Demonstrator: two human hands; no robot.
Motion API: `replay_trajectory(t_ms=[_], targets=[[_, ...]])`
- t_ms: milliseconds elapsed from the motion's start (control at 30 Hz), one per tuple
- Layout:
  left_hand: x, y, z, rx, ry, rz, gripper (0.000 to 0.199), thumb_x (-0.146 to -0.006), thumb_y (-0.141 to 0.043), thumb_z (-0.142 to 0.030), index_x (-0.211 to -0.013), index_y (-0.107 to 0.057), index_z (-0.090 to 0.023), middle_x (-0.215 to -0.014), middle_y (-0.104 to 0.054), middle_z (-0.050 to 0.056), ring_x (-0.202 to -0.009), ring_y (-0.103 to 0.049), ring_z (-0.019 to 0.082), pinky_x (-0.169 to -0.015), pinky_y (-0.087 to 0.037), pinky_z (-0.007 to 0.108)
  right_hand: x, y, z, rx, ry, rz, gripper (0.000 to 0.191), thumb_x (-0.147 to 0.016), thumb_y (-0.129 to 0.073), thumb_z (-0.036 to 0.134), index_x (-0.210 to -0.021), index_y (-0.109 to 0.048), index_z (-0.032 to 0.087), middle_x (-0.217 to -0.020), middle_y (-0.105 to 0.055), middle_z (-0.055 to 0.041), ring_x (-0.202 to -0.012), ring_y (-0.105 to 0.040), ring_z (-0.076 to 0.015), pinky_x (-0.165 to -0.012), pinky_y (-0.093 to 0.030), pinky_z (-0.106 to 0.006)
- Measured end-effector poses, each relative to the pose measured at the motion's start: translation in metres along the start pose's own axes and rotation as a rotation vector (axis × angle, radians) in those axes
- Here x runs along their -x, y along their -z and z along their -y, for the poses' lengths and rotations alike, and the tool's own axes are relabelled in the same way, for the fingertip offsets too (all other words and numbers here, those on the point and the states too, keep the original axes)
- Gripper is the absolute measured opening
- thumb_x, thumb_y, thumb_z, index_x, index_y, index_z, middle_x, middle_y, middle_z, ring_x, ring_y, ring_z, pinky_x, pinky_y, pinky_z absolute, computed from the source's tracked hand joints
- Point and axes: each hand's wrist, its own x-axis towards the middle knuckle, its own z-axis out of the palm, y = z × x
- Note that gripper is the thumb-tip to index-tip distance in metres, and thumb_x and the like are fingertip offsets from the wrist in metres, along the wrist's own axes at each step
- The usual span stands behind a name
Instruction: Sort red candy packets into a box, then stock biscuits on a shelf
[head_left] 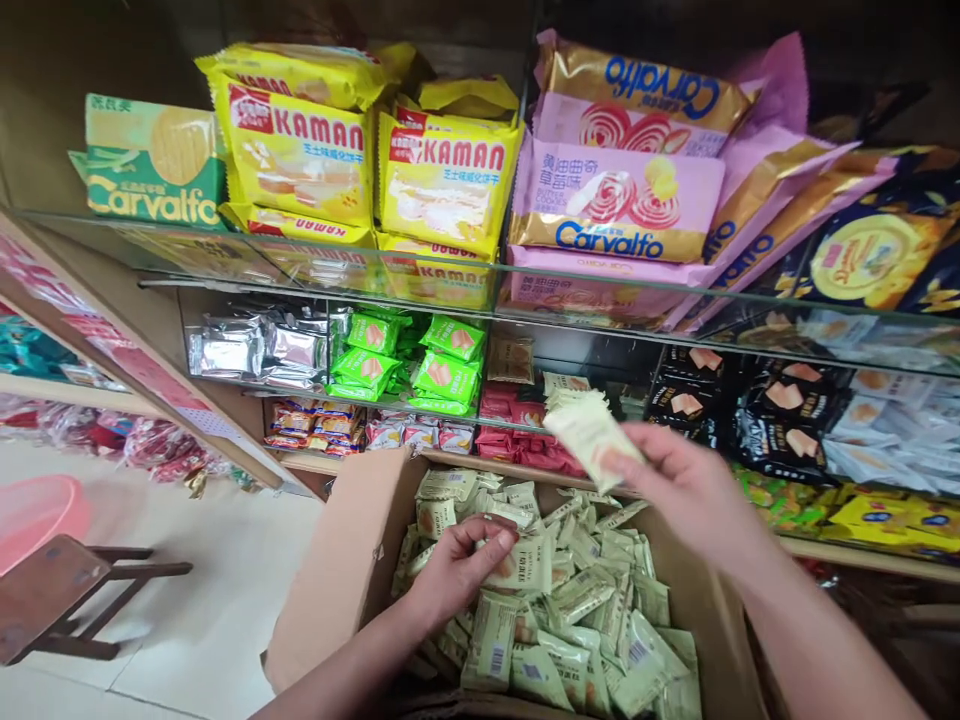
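My left hand (461, 570) is closed in a pinch on a small pale-green snack packet (529, 568) over an open cardboard box (330, 590). The box is heaped with loose snack packets (581, 600) of the same pale green. Higher up and to the right, my right hand (679, 485) grips another pale-green snack packet (592, 435) between thumb and fingers. It holds this one at the front of the middle shelf, close to a short row of like packets (566, 385).
Yellow wafer bags (300, 150) and pink cookie bags (615, 190) fill the upper glass shelf (435, 265). Below are green packets (446, 375), silver packets (229, 350) and black packets (787, 405). A wooden stool (52, 590) and a pink basin (37, 520) stand at the left.
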Motion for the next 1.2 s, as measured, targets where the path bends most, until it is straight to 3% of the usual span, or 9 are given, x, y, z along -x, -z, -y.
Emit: replay_trajectory(t_ms=[33, 100, 267, 433, 600, 867, 1033, 1200], targets=[[0.001, 0.001, 0.003, 0.058, 0.065, -0.029, 0.028, -0.068, -0.058, -0.042, -0.075, -0.063, -0.015, -0.083, -0.058, 0.003, -0.074, -0.053, 0.016, -0.065, -0.049, 0.03, -0.016, 0.007, 0.005, 0.107, 0.045, -0.084, 0.033, -0.076, -0.052, 0.037, -0.104, -0.054, 0.021, -0.097, -0.064, -0.0061, -0.081, -0.059, -0.022, -0.07, -0.045, -0.035], [0.001, 0.003, 0.009, 0.159, 0.152, -0.067, 0.031, -0.065, -0.06, -0.045, -0.077, -0.061, -0.016, -0.079, -0.056, 0.001, -0.066, -0.051, 0.014, -0.056, -0.05, 0.03, -0.051, 0.012, 0.015, 0.353, 0.113, -0.119, 0.03, -0.076, -0.051, 0.034, -0.101, -0.058, 0.019, -0.097, -0.064, -0.0073, -0.082, -0.059, -0.0236, -0.073, -0.043, -0.036], [0.002, 0.004, 0.018, 0.188, 0.146, -0.052, 0.034, -0.058, -0.066, -0.045, -0.073, -0.059, -0.015, -0.089, -0.055, 0.002, -0.064, -0.051, 0.012, -0.052, -0.05, 0.028, -0.139, -0.019, 0.028, 0.712, 0.178, 0.073, 0.033, -0.077, -0.049, 0.026, -0.108, -0.055, 0.015, -0.108, -0.06, -0.0105, -0.097, -0.054, -0.0239, -0.08, -0.04, -0.031], [0.004, 0.007, 0.023, 0.16, 0.15, -0.027, 0.037, -0.058, -0.064, -0.049, -0.075, -0.057, -0.017, -0.086, -0.052, 0.002, -0.064, -0.05, 0.012, -0.051, -0.049, 0.028, -0.195, -0.059, 0.007, 0.766, 0.185, 0.232, 0.031, -0.07, -0.056, 0.017, -0.1, -0.06, 0.016, -0.104, -0.062, -0.0082, -0.094, -0.056, -0.0209, -0.075, -0.041, -0.024], [0.003, 0.009, 0.026, 0.166, 0.159, -0.003, 0.035, -0.06, -0.063, -0.048, -0.077, -0.056, -0.018, -0.081, -0.049, 0.0, -0.064, -0.049, 0.012, -0.053, -0.05, 0.029, -0.21, -0.068, -0.01, 0.811, 0.179, 0.308, 0.034, -0.071, -0.055, 0.017, -0.104, -0.059, 0.015, -0.106, -0.061, -0.0088, -0.096, -0.055, -0.0214, -0.076, -0.041, -0.025], [0.002, 0.009, 0.028, 0.118, 0.151, 0.002, 0.03, -0.064, -0.061, -0.045, -0.078, -0.056, -0.019, -0.075, -0.047, -0.001, -0.062, -0.045, 0.01, -0.051, -0.047, 0.023, -0.211, -0.064, -0.01, 0.881, 0.155, 0.381, 0.031, -0.072, -0.057, 0.026, -0.101, -0.06, 0.016, -0.102, -0.063, -0.0093, -0.094, -0.056, -0.022, -0.077, -0.04, -0.025], [0.0, 0.009, 0.029, 0.11, 0.154, 0.019, 0.029, -0.066, -0.059, -0.043, -0.08, -0.056, -0.019, -0.089, -0.048, 0.002, -0.066, -0.046, 0.012, -0.052, -0.049, 0.025, -0.215, -0.063, -0.011, 0.928, 0.148, 0.42, 0.029, -0.073, -0.055, 0.028, -0.098, -0.061, 0.013, -0.099, -0.064, -0.0113, -0.09, -0.057, -0.0223, -0.072, -0.041, -0.025], [0.001, 0.01, 0.023, 0.072, 0.146, 0.021, 0.026, -0.067, -0.058, -0.042, -0.081, -0.059, -0.019, -0.092, -0.051, 0.003, -0.073, -0.048, 0.014, -0.053, -0.047, 0.022, -0.218, -0.061, -0.015, 0.938, 0.187, 0.407, 0.039, -0.072, -0.055, 0.031, -0.107, -0.055, 0.013, -0.108, -0.059, -0.0111, -0.097, -0.054, -0.0219, -0.076, -0.04, -0.025]])
